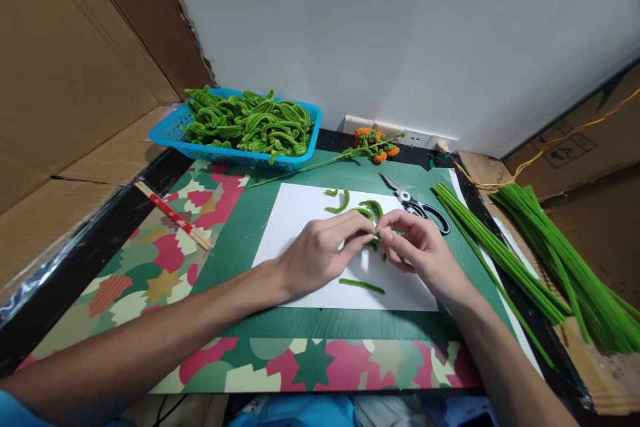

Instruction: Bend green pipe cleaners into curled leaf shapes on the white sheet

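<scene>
Over a white sheet of paper (pixel 300 213), my left hand (pixel 330 250) and my right hand (pixel 415 243) meet at their fingertips. Both are closed in a pinch on a short green pipe cleaner (pixel 376 235), mostly hidden by the fingers. Behind and beneath them lie more bent green pieces, one a curved pipe cleaner (pixel 345 201). A straight cut piece (pixel 362 286) rests on the paper nearer to me. Scissors with black handles (pixel 413 203) lie partly open just beyond my right hand.
A blue basket (pixel 235 155) heaped with bent green pieces stands at the back left. Beside it lies an orange flower stem (pixel 370 147). Chopsticks in a red wrapper (pixel 173 213) are on the left. Long green pipe cleaners (pixel 500 250) lie in bundles on the right, near a yellow cable (pixel 540 157).
</scene>
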Motion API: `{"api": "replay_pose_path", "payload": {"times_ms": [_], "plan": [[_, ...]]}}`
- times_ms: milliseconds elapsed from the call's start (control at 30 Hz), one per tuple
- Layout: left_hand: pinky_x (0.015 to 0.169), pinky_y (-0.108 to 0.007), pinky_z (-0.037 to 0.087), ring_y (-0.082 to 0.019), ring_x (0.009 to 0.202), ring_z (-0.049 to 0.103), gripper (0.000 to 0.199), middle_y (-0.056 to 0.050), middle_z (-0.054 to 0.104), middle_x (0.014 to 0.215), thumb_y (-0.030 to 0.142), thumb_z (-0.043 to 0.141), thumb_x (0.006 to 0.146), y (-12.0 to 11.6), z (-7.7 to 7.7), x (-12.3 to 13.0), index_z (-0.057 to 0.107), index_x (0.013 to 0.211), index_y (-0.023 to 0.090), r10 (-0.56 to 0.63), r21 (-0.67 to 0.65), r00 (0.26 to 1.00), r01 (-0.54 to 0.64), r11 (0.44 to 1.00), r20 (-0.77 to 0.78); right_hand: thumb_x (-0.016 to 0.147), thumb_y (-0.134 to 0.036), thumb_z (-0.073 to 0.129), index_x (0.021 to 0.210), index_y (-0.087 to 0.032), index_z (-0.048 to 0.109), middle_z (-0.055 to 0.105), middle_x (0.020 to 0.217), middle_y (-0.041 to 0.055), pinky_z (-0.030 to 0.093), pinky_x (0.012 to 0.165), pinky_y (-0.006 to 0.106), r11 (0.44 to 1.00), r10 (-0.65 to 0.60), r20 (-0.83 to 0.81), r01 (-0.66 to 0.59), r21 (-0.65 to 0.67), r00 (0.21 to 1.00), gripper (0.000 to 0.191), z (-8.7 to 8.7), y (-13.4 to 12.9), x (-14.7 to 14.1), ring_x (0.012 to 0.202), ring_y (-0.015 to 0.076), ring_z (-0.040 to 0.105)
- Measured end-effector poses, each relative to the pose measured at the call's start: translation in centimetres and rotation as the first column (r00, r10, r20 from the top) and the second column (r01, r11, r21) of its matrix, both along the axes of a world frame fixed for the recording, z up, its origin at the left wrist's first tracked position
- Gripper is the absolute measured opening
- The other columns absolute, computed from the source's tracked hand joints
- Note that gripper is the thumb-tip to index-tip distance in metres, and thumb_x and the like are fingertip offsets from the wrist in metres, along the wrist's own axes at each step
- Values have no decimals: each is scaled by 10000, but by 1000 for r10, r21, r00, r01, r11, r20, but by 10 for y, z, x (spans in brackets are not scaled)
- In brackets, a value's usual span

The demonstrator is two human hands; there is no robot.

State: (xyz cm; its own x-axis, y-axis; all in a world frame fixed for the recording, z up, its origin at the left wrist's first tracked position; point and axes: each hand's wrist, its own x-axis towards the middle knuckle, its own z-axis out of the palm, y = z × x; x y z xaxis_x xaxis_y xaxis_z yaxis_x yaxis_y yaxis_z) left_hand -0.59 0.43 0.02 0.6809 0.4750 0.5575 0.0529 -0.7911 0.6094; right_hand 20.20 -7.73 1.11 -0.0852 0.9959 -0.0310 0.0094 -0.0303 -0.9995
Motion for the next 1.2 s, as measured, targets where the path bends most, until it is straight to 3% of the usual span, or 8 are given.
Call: {"api": "replay_pose_path", "payload": {"times_ms": [200,333,467,700,800,933,1100,1200], "plan": [[597,-211,517,-116,703,657,113,-33,727,953,250,619,1054,-7,4,4,699,1046,169,6,-406,1000,-12,914,-17,1025,-217,660,1100,-213,665,651,873,9,439,567,255,833,-277,549,-88,546,789,75,-10,-7,4,616,109,534],[568,-205,519,-97,647,627,152,-16,677,931,314,627,1054,-8,6,3,677,1030,173,-60,-562,998,41,826,-15,1038,-173,607,1074,-207,652,646,855,12,400,536,263,751,-351,612,-177,636,709,66,-11,-8,7,573,105,508],[549,-208,502,-95,598,596,204,9,625,836,379,640,1052,-9,6,3,663,1019,178,-93,-646,996,78,759,11,1037,-174,585,992,-208,664,625,811,10,412,551,264,776,-312,564,-138,616,765,98,-8,-7,4,589,116,517],[565,-207,483,-109,618,615,142,-14,687,819,279,599,1067,0,5,0,693,1076,172,-89,-436,996,70,897,-22,935,-450,742,758,-191,631,468,607,-54,282,459,218,990,-135,-15,135,42,991,333,-5,-1,-16,503,80,348],[634,-239,517,-149,725,664,188,-60,731,885,201,534,1060,9,5,-4,722,1060,193,-112,-39,992,110,993,-58,814,-425,805,690,-187,590,399,568,-85,201,410,192,959,-153,-272,76,-272,950,344,-4,3,-21,465,45,210],[567,-232,510,-146,655,661,216,-58,734,855,218,540,1060,18,6,-7,745,995,238,-104,217,970,153,964,-220,766,-391,795,679,-193,569,395,554,-95,136,368,185,904,-165,-361,-6,-428,918,313,-3,6,-20,455,34,117],[771,-276,599,-185,880,748,206,-85,780,977,196,528,1077,10,-1,-4,729,1122,199,-38,117,998,43,992,-49,925,-482,757,808,-198,631,473,642,-56,292,428,219,989,-147,0,147,-29,989,331,-3,-1,-16,486,75,322],[723,-262,583,-156,782,715,114,-51,756,920,214,615,1053,3,-1,2,723,1066,180,-2,-208,1000,5,978,14,1037,-314,632,946,-211,641,570,760,-11,361,503,247,912,-281,384,120,392,879,137,-6,-6,-12,568,106,446]]}}
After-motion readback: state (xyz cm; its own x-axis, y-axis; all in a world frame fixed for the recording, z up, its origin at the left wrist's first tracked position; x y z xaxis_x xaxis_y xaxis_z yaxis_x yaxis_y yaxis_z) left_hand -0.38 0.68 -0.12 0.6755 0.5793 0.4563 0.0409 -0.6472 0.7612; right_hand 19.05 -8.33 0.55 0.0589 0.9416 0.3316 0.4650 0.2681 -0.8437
